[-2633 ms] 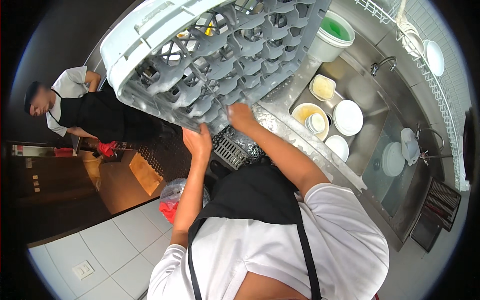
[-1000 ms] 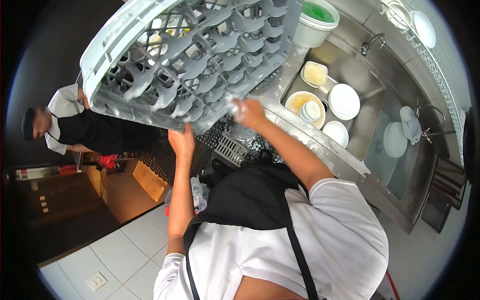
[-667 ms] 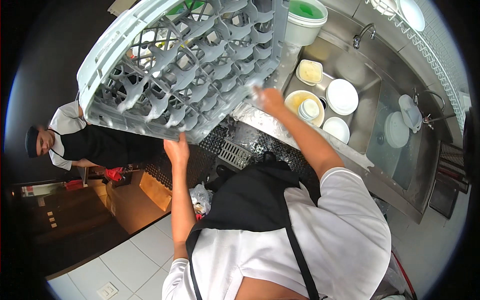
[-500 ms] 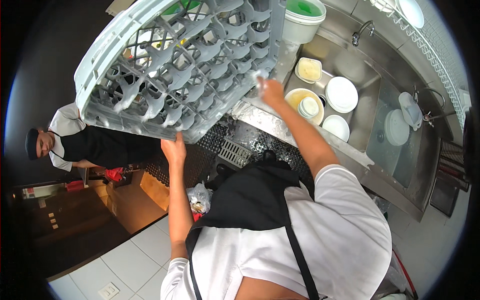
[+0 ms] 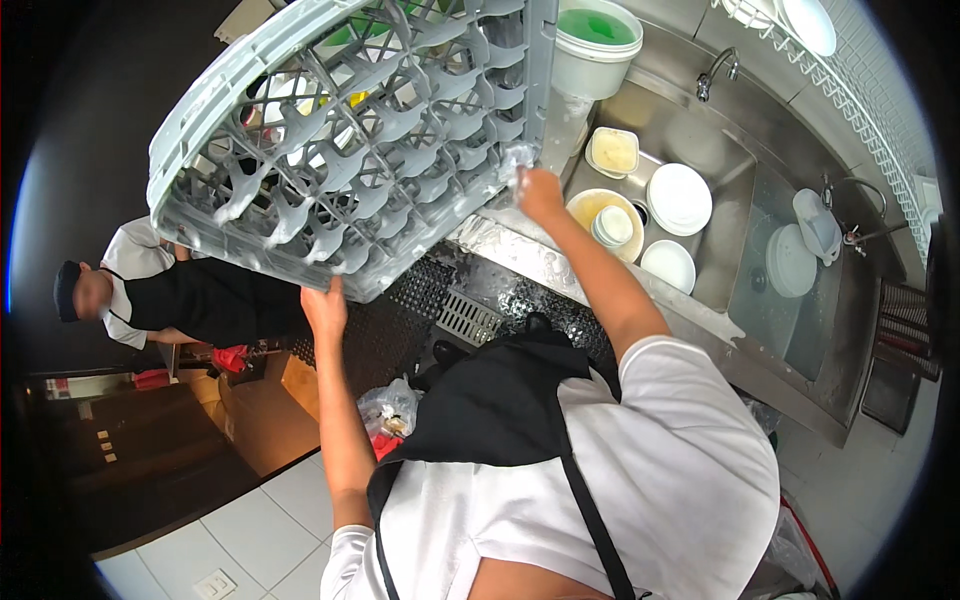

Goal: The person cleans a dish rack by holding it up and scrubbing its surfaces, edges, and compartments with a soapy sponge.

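A large grey dishwasher rack (image 5: 400, 225) with a lattice of compartments is tilted up in front of me, streaked with foam. My left hand (image 5: 325, 308) grips its bottom edge from below, fingers partly hidden behind the rim. At the rack's right side, my right hand (image 5: 540, 195) is closed around a whitish, foamy scrubbing pad (image 5: 517, 160) pressed to the frame. The pad's exact kind is hard to make out under the suds.
To the right, a steel double sink (image 5: 720, 140) holds white plates (image 5: 680, 200), a bowl (image 5: 612, 226) and a tub (image 5: 613, 152). A bucket of green liquid (image 5: 598, 60) stands behind. Another person (image 5: 200, 285) stands at left. The floor drain grate (image 5: 468, 318) lies below.
The rack has shifted slightly left and down, and my left hand has moved left with it. My right hand stays at the rack's right side with the foamy pad.
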### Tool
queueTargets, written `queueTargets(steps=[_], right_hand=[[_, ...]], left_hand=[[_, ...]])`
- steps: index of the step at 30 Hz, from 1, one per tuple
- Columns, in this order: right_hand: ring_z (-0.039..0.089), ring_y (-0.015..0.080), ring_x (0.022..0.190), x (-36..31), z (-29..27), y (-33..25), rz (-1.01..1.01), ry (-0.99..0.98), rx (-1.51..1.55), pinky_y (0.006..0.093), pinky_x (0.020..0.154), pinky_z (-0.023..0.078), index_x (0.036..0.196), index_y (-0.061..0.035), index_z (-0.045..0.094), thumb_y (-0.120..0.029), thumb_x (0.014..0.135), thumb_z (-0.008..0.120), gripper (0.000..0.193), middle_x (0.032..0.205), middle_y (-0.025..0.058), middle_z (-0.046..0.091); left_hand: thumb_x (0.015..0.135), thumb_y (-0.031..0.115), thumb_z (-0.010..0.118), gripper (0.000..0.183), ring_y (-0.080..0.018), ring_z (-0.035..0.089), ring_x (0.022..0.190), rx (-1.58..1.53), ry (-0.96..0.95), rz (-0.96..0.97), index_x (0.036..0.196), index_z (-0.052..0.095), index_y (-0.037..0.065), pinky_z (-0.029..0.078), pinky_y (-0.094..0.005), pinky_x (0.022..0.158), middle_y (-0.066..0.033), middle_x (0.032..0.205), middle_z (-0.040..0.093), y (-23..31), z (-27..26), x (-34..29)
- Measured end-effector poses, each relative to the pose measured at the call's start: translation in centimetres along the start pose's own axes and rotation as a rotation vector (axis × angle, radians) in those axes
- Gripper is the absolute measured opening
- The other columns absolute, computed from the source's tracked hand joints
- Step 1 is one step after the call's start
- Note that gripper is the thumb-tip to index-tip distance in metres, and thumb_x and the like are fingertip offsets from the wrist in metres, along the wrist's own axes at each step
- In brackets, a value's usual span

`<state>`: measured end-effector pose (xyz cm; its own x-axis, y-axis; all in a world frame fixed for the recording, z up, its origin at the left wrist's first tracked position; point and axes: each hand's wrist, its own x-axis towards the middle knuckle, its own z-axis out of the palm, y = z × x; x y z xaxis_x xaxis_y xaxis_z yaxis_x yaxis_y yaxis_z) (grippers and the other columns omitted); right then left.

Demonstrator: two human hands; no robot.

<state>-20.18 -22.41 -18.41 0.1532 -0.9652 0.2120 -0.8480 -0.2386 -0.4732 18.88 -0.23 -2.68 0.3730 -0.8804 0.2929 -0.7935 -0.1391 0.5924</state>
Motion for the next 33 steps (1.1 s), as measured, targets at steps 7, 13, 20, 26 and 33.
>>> queueTargets(steps=[7, 13, 20, 26, 33], right_hand=[[0.057, 0.0374, 0.125, -0.5, -4.7, -0.5, -0.25, -0.044, -0.2, 0.0481, 0.098, 0.05, 0.107, -0.0086, 0.072, -0.03, 0.084, 0.069, 0.031, 0.132, 0.0244, 0.061], [0.061, 0.0397, 0.116, -2.0, 2.3, 0.4, -0.217, 0.165, -0.051, 0.0489, 0.097, 0.052, 0.096, -0.0048, 0.075, -0.024, 0.079, 0.074, 0.026, 0.124, 0.0254, 0.064], [0.068, 0.0376, 0.107, -3.7, -1.3, -0.9, -0.18, 0.185, 0.169, 0.0433, 0.092, 0.057, 0.097, -0.0034, 0.075, -0.023, 0.071, 0.083, 0.034, 0.118, 0.0226, 0.069], [0.067, 0.0418, 0.107, -6.3, -0.8, -8.5, -0.436, 0.051, 0.297, 0.0468, 0.092, 0.057, 0.103, -0.006, 0.066, -0.025, 0.072, 0.082, 0.04, 0.121, 0.0253, 0.066], [0.059, 0.0463, 0.116, -6.7, -0.3, -14.8, -0.435, 0.051, 0.282, 0.0519, 0.092, 0.055, 0.117, -0.0032, 0.056, -0.01, 0.086, 0.066, 0.034, 0.129, 0.0282, 0.056]], left_hand=[[0.084, 0.01, 0.068, 0.039, -0.0488, 0.062, 0.111, 0.013, 0.013, 0.002, 0.119, 0.063, -0.007, 0.047, -0.0479, 0.096, -0.0281, 0.117, 0.068, -1.2, 0.1, -0.3], [0.083, 0.009, 0.068, 0.038, -0.0474, 0.063, 0.112, 0.033, -0.01, -0.048, 0.117, 0.064, -0.007, 0.048, -0.0469, 0.096, -0.0284, 0.116, 0.068, 0.7, 0.5, 0.4], [0.082, 0.012, 0.069, 0.039, -0.048, 0.064, 0.109, 0.031, 0.06, -0.049, 0.116, 0.065, -0.006, 0.049, -0.0479, 0.093, -0.0286, 0.112, 0.069, 0.7, 0.4, 0.3], [0.082, 0.014, 0.07, 0.038, -0.048, 0.064, 0.109, 0.025, 0.059, -0.08, 0.115, 0.065, -0.006, 0.05, -0.049, 0.092, -0.028, 0.11, 0.069, 0.4, 0.5, 0.2], [0.082, 0.011, 0.069, 0.038, -0.049, 0.062, 0.111, 0.081, 0.018, -0.122, 0.115, 0.065, -0.006, 0.049, -0.0497, 0.094, -0.0292, 0.114, 0.068, 0.0, 0.5, 0.2]])
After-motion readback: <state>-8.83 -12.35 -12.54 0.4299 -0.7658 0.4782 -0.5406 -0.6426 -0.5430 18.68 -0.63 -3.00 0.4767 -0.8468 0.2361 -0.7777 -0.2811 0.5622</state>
